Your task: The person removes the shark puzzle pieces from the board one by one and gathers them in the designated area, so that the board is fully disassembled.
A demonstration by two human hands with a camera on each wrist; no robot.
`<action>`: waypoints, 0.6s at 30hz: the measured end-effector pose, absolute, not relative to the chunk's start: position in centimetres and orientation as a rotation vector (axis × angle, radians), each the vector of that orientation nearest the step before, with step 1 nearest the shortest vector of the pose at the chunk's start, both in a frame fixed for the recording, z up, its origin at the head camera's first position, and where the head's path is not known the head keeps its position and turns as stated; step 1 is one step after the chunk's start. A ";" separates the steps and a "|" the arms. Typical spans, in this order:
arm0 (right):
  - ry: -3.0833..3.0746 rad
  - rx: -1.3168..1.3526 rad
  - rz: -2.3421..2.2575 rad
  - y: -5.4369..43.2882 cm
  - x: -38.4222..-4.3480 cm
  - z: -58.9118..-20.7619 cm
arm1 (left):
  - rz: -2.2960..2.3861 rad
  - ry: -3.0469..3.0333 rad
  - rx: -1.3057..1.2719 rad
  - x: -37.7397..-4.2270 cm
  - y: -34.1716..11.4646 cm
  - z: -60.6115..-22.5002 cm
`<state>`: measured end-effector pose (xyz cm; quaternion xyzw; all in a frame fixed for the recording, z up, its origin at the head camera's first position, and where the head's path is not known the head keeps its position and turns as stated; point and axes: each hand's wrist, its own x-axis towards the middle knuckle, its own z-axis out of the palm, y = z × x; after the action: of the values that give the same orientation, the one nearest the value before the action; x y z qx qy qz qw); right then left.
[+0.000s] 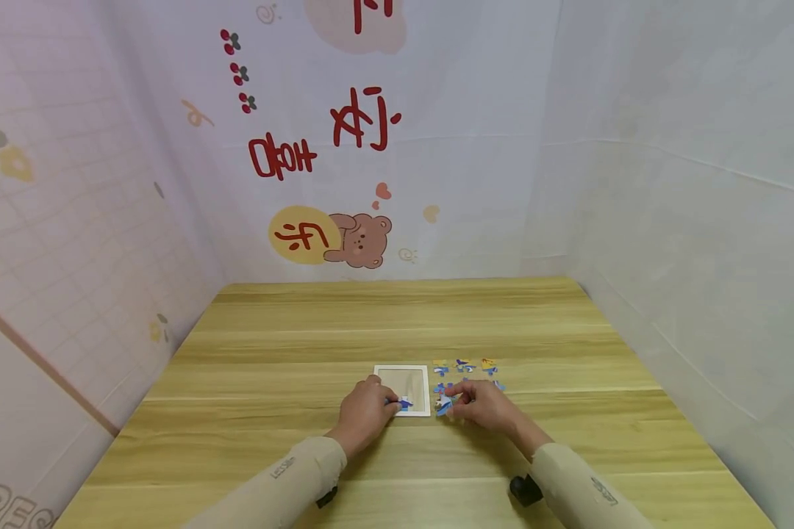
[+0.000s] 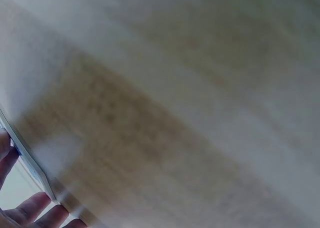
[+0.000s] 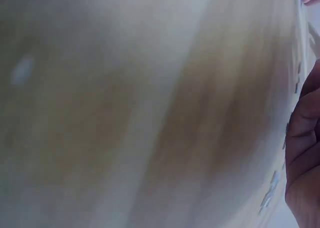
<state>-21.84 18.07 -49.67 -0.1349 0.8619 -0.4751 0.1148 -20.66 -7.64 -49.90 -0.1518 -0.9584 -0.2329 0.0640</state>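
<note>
A white square puzzle frame [image 1: 428, 389] lies on the table, with a blue-and-white puzzle piece [image 1: 405, 402] in its lower part. My left hand [image 1: 365, 411] is at the frame's lower left corner. Its thumb and forefinger pinch a small blue piece there, mostly hidden; in the left wrist view the other fingers [image 2: 35, 205] reach along the frame's edge. To the right of the frame, my right hand [image 1: 486, 404] pinches a blue-and-white puzzle piece [image 1: 444, 403] between thumb and forefinger. The right wrist view shows that hand's side but not its fingertips clearly.
Several loose puzzle pieces [image 1: 465, 364] lie in rows right of the frame, some partly behind the right hand. The wood-grain table [image 1: 291, 330] meets a printed white cloth wall [image 1: 476, 220] at the back. Dark wrist devices [image 1: 526, 490] sit under the sleeves.
</note>
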 end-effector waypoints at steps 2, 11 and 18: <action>2.534 -0.413 -1.361 18.4 -21.6 -49.9 | -0.701 -2.897 -0.457 -20.6 -7.6 -49.9; 2.617 -0.493 -1.240 19.0 -21.2 -50.2 | -0.705 -2.900 -0.452 -20.8 -7.5 -49.9; 2.631 -0.497 -1.220 18.9 -21.2 -50.3 | -0.681 -2.899 -0.465 -20.9 -7.5 -50.0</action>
<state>-21.20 18.93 -50.32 -0.1681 0.8898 -0.4124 0.0993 -20.91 -7.52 -49.97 -0.1539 -0.9599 -0.2255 0.0638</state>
